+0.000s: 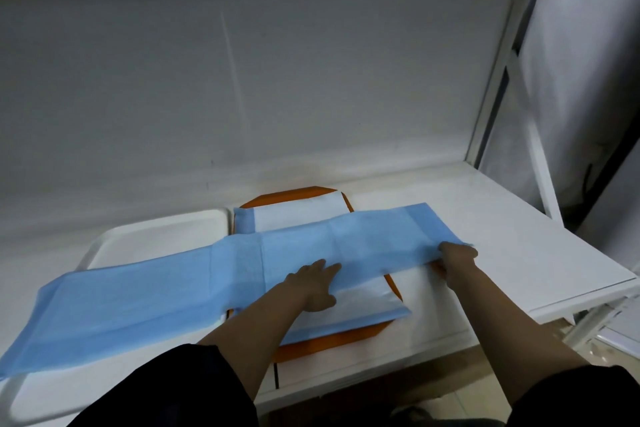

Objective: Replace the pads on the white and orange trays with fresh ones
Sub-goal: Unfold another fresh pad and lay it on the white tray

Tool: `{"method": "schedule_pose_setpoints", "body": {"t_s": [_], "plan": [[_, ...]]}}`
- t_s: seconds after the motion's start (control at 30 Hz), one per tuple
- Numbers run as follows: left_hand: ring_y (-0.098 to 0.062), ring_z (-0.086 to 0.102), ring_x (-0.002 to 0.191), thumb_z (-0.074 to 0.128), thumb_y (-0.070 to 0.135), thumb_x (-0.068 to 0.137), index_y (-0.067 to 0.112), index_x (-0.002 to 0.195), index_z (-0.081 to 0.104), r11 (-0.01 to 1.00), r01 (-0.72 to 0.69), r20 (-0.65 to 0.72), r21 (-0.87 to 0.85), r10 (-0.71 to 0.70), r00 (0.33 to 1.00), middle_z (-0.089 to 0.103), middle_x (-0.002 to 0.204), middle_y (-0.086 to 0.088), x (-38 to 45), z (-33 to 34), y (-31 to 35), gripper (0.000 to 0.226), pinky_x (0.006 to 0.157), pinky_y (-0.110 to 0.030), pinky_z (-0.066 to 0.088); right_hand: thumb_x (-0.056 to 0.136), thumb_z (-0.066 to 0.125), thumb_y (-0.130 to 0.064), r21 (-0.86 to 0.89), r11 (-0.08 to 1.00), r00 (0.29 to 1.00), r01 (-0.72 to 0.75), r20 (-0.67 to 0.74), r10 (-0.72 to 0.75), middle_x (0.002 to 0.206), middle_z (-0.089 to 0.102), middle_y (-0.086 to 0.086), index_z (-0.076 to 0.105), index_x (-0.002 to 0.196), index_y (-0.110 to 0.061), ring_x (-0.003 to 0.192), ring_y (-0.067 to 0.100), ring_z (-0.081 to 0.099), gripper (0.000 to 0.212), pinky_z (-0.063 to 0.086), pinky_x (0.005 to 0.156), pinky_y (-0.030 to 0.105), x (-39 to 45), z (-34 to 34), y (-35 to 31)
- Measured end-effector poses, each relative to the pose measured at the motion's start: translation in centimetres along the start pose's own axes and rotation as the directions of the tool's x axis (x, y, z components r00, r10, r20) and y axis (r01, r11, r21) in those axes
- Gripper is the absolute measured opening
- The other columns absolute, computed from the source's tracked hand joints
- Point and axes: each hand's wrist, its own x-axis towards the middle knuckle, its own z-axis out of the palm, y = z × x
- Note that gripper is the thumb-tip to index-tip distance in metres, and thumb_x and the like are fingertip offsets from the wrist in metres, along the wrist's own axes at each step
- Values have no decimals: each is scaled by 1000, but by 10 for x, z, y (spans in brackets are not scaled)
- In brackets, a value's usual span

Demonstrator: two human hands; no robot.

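A long blue pad [166, 277] lies partly unfolded across both trays, its left end hanging over the white tray [145, 236] and past it. The orange tray [322, 343] sits to the right of the white one, with a white-and-blue pad [360, 305] lying in it. My left hand [317, 284] rests flat, fingers spread, on the blue pad over the orange tray. My right hand [457, 258] pinches the blue pad's right end just beyond the orange tray's right edge.
Both trays stand on a white shelf [485, 253] against a white back wall [277, 80]. A white upright post [498, 80] rises at the right. The shelf's front edge runs just below the trays, with floor visible at the lower right.
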Motion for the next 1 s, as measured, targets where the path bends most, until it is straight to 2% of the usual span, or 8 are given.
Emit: {"method": "schedule_pose_setpoints", "body": {"t_s": [0.07,0.17,0.27,0.37,0.5,0.6,0.7,1.0], "plan": [[-28,8,146,46,39,96,32,151,-2,1000,0,7,6,0,1000,-6,160,-2,-3,0,-5,73,116,-47,19,88,56,-9,-124,992,990,-7,-139,-11,137,40,19,26,141,-8,119,36,47,62,44,98,47,-6,6,-3],[-27,8,146,45,40,96,31,151,0,1000,8,-17,21,-7,1000,-5,160,-1,-11,-2,-15,73,116,-47,19,89,55,-15,-426,897,951,122,-207,-228,144,32,19,22,146,-10,129,38,37,66,35,105,48,-22,15,-7],[-24,5,147,45,41,95,31,151,1,998,46,-74,39,-43,996,-4,160,-1,-24,-1,-33,72,116,-46,16,90,56,-16,-569,749,905,341,-16,-424,143,36,20,28,145,-9,129,39,38,62,34,102,47,-43,33,-4],[-24,0,147,44,40,94,29,152,1,994,104,-114,24,-100,988,-4,160,-3,-36,2,-58,73,117,-45,13,89,58,-17,-628,566,833,534,276,-479,139,42,17,36,141,-11,126,36,42,57,36,101,43,-66,62,8],[-25,-4,147,43,45,94,29,152,0,984,176,-155,-4,-175,972,-7,160,-4,-57,9,-94,73,116,-46,14,89,58,-21,-624,276,682,731,656,-323,140,42,13,38,140,-15,127,31,42,54,36,105,40,-108,104,34],[-26,-4,147,42,51,94,31,152,-1,978,206,-182,-17,-206,962,-9,160,-3,-71,17,-120,75,116,-46,15,91,56,-32,-574,33,574,818,813,-101,145,34,9,31,144,-19,132,28,35,60,32,107,38,-136,126,58],[-26,-2,147,38,58,93,32,151,-2,976,216,-201,-29,-218,955,-8,160,-3,-83,28,-142,75,116,-46,14,90,54,-39,-476,-172,488,863,872,32,148,32,6,28,146,-21,134,26,33,64,29,107,39,-154,138,82],[-23,11,146,31,57,95,32,151,-1,978,204,-252,-50,-210,945,3,160,-2,-98,51,-182,70,113,-40,23,90,50,-51,-329,-407,383,852,922,58,152,29,5,29,146,-17,138,22,30,68,29,107,37,-155,147,108]]}}
